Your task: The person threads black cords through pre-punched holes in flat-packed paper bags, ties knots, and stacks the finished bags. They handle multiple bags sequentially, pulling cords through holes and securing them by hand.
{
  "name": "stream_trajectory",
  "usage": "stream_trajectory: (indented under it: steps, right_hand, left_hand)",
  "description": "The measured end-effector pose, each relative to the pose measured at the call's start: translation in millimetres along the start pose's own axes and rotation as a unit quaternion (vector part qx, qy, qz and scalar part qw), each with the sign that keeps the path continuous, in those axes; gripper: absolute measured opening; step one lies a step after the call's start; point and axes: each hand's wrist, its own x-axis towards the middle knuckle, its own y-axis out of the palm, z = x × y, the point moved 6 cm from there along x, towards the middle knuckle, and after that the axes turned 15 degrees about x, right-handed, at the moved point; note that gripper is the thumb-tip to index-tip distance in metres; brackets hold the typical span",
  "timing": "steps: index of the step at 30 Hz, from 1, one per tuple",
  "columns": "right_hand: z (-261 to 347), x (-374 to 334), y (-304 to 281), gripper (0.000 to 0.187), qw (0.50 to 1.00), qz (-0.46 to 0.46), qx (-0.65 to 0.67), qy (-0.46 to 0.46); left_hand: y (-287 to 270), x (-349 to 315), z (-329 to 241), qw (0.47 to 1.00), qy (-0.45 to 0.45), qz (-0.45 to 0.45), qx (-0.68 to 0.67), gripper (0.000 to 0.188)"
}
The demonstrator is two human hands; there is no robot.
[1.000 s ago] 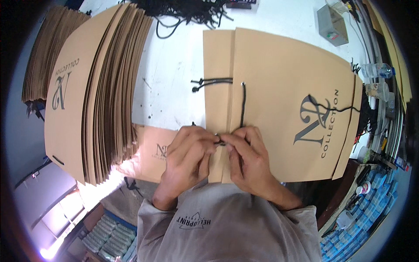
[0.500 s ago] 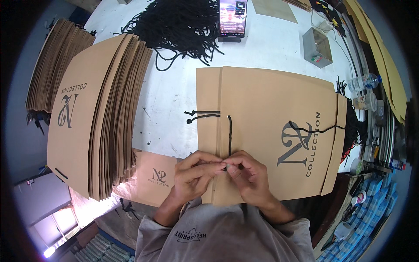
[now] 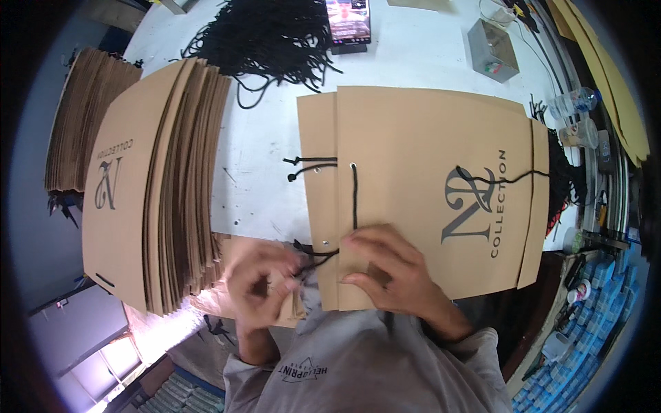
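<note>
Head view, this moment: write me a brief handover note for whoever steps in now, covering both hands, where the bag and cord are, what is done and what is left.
Left hand: blurred, fingers closed on the end of the black cord at the bag's near edge.
Right hand: flat on the flat brown paper bag, pressing it to the white table.
Cord: runs between the two punched holes on this face; the far end shows a knot outside the far hole.
Left to do: the near end looks not yet knotted.
Nearby: stack of flat bags on the left, pile of loose black cords at the far side.
</note>
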Motion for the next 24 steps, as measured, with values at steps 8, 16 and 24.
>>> stream_trajectory:
  steps: [8, 16, 24]
  right_hand:
    - [6, -29, -59, 0.069, 0.948, 0.014, -0.29, 0.13]
    - [-12, -21, -163, 0.026, 0.892, -0.054, -0.435, 0.112]
    - [-2, -85, -346, 0.015, 0.905, -0.338, -0.258, -0.011]
  left_hand:
    - [25, 23, 57, 0.979, -0.172, -0.003, 0.106, 0.029]
    - [18, 13, 65, 0.981, -0.192, 0.005, 0.007, 0.028]
    - [-95, -6, -2, 0.956, -0.119, -0.264, 0.049, 0.013]
